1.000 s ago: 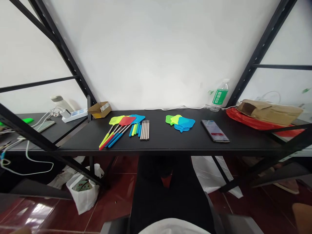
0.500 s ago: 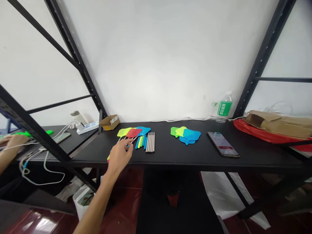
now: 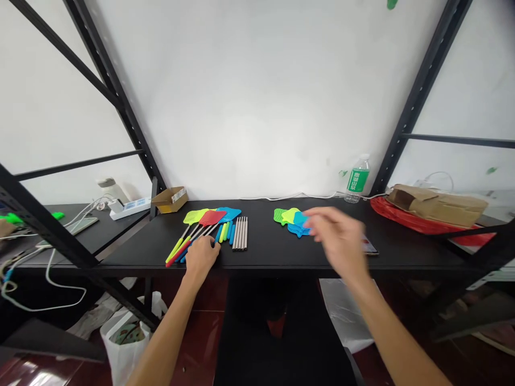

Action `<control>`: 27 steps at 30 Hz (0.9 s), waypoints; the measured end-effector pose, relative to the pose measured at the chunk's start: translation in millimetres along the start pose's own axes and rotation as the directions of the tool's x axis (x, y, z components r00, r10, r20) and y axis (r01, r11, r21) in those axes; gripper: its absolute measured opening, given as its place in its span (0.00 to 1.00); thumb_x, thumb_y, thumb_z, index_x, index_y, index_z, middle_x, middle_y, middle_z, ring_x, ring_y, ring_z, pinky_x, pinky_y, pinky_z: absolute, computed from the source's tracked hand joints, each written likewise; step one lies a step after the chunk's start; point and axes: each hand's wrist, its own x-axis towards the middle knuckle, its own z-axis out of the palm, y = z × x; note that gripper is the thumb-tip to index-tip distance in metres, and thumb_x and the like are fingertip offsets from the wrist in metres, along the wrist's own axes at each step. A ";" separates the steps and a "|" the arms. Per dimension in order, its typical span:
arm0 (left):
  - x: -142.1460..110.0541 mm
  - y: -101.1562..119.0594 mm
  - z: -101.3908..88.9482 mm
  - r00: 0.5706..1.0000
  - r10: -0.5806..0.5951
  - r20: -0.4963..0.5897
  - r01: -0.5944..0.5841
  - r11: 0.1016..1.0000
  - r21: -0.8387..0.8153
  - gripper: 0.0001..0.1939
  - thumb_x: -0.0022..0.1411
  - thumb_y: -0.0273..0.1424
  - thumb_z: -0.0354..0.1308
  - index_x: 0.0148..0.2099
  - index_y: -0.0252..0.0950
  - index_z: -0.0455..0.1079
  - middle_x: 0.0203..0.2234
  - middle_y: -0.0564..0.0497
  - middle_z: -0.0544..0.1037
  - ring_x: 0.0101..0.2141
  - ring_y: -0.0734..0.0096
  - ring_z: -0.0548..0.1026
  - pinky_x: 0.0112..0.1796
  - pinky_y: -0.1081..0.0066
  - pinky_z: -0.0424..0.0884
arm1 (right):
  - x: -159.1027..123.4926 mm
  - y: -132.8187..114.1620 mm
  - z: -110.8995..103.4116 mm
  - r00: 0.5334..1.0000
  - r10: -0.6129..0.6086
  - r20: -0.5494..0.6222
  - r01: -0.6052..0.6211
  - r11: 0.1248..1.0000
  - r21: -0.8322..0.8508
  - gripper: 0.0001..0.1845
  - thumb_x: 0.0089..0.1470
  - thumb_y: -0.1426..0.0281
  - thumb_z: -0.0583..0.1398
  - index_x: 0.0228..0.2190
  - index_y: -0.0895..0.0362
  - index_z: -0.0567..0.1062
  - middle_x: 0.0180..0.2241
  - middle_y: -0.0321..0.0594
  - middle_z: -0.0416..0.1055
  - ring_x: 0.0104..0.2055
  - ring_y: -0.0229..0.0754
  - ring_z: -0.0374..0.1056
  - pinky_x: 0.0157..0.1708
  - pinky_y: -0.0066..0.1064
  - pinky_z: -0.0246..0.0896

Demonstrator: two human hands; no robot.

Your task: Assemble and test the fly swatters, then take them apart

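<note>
On the black tabletop, my left hand (image 3: 200, 258) has its fingers curled at the lower end of a blue plastic handle (image 3: 218, 234), leftmost in a short row of blue and yellow-green handles (image 3: 227, 231). Several fly swatters with red (image 3: 212, 217), yellow and blue heads lie beside it, their shafts partly behind the hand. Grey metal rods (image 3: 240, 234) lie side by side just right of the handles. My right hand (image 3: 338, 236), blurred by motion, hovers over loose swatter heads; its thumb and fingers look apart. It covers part of the blue heads (image 3: 298, 229).
A phone (image 3: 370, 246) is partly hidden behind my right hand. A water bottle (image 3: 358, 179) and small cardboard box (image 3: 169, 200) stand near the wall. Brown packaging on red plastic (image 3: 434, 206) lies at right. Black shelf posts (image 3: 422, 96) frame both sides.
My right hand has come into view over the loose swatter heads. My left hand has moved back from the swatters towards the table edge, at the blue handle. The view has shifted slightly.
</note>
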 end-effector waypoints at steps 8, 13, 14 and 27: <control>-22.7 -23.5 -26.6 0.958 -0.236 -0.164 0.190 0.948 -0.255 0.14 0.55 0.37 0.54 0.39 0.38 0.76 0.31 0.45 0.81 0.38 0.49 0.77 0.36 0.63 0.66 | 39.9 70.2 152.0 0.815 0.453 0.362 -0.154 0.771 -0.618 0.16 0.55 0.58 0.59 0.29 0.56 0.81 0.36 0.51 0.79 0.42 0.55 0.75 0.35 0.36 0.65; -22.6 -28.5 -27.8 0.970 -0.192 -0.150 0.098 0.871 -0.482 0.13 0.56 0.38 0.53 0.36 0.38 0.76 0.30 0.48 0.81 0.34 0.57 0.77 0.36 0.66 0.66 | 60.5 67.1 177.3 0.776 0.511 0.368 -0.142 0.711 -0.689 0.20 0.49 0.61 0.63 0.40 0.60 0.79 0.43 0.58 0.77 0.45 0.58 0.75 0.36 0.39 0.68; -22.3 -26.4 -24.8 0.977 -0.169 -0.127 0.081 0.853 -0.516 0.13 0.56 0.38 0.53 0.36 0.37 0.76 0.29 0.49 0.81 0.32 0.58 0.77 0.34 0.67 0.67 | 64.0 65.6 177.8 0.761 0.526 0.379 -0.143 0.706 -0.694 0.18 0.47 0.63 0.64 0.39 0.60 0.80 0.40 0.57 0.78 0.44 0.57 0.75 0.36 0.38 0.68; -46.8 31.5 -1.5 0.984 0.177 -0.005 -0.115 0.618 -0.778 0.16 0.62 0.37 0.50 0.25 0.37 0.67 0.17 0.55 0.70 0.18 0.73 0.64 0.22 0.74 0.58 | 31.7 102.1 74.8 0.779 0.476 0.409 -0.555 0.827 0.095 0.08 0.52 0.65 0.58 0.26 0.57 0.70 0.27 0.42 0.78 0.16 0.36 0.69 0.15 0.25 0.58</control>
